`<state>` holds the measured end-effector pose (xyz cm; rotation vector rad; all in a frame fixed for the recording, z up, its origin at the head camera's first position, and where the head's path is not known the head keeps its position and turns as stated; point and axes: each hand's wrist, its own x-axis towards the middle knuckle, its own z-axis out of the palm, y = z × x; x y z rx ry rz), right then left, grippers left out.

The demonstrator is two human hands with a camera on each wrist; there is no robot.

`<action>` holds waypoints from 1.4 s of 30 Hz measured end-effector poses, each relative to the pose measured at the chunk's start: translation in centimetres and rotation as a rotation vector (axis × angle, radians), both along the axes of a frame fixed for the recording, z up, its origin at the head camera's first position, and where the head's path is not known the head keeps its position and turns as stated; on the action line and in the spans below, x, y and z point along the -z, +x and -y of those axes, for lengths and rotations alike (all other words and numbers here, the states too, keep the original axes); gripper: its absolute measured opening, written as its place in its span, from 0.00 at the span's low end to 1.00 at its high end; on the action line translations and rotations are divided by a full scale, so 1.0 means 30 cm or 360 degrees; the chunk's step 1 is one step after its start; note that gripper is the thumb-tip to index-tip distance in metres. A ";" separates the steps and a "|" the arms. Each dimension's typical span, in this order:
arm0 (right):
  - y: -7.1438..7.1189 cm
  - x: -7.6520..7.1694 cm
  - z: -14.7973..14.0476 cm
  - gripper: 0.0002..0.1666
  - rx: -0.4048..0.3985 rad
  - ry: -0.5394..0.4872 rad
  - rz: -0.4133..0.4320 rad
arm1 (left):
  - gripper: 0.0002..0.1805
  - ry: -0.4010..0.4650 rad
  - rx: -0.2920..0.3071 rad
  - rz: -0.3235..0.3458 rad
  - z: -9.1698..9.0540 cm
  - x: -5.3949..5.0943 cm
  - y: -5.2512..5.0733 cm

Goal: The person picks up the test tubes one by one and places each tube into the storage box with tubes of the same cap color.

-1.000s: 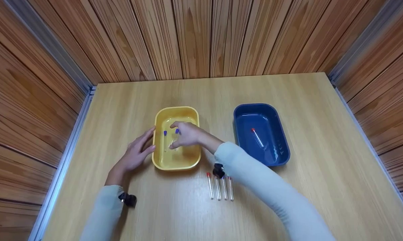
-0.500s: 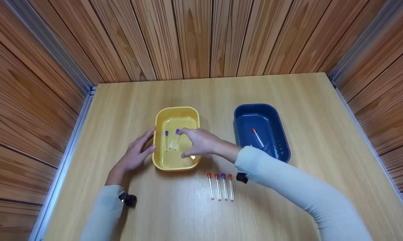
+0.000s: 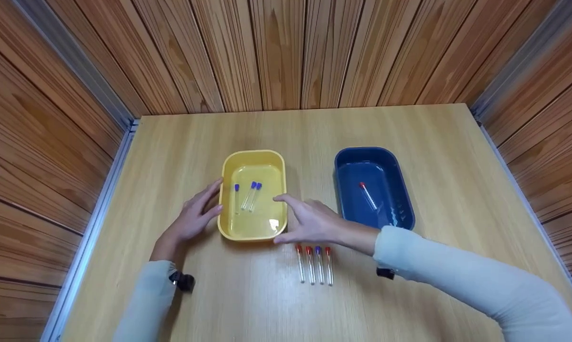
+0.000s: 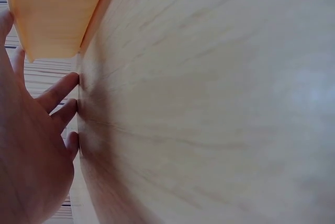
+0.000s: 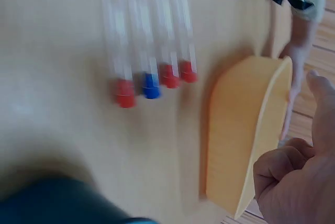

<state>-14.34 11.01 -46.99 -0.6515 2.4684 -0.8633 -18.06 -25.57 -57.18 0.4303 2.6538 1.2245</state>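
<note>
In the head view the left hand (image 3: 194,217) touches the left wall of the yellow bin (image 3: 227,231) with thumb and fingertips; the left wrist view shows its other fingertips on the table. Three blue-capped tubes (image 3: 252,195) lie inside the bin. The right hand (image 3: 313,221) is at the bin's right edge, thumb and index finger spread, holding nothing; in the right wrist view its other fingers are bent. Just in front of it, three red-capped tubes (image 3: 300,265) and one blue-capped tube (image 3: 319,266) lie in a row on the table.
A dark blue bin (image 3: 403,190) stands to the right, partly behind the right forearm, with a red-capped tube (image 3: 368,195) lying in it. Wood-panelled walls (image 3: 276,57) enclose the table (image 3: 210,304) at the back and on both sides.
The right hand has moved right and toward the near side, from over the yellow bin's tubes to its right edge, uncovering three blue-capped tubes. The left hand stays against the bin.
</note>
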 end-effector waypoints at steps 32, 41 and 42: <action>0.183 0.164 -0.241 0.68 -0.0145 0.0180 -0.0291 | 0.42 0.0020 -0.0003 -0.0052 0.008 0.003 -0.002; 0.238 0.260 -0.289 0.73 -0.0190 0.0275 -0.0437 | 0.43 0.0023 0.0003 0.0007 -0.001 0.005 -0.003; 0.242 0.268 -0.291 0.73 -0.0189 0.0277 -0.0455 | 0.43 0.0025 0.0002 0.0007 -0.001 0.007 -0.002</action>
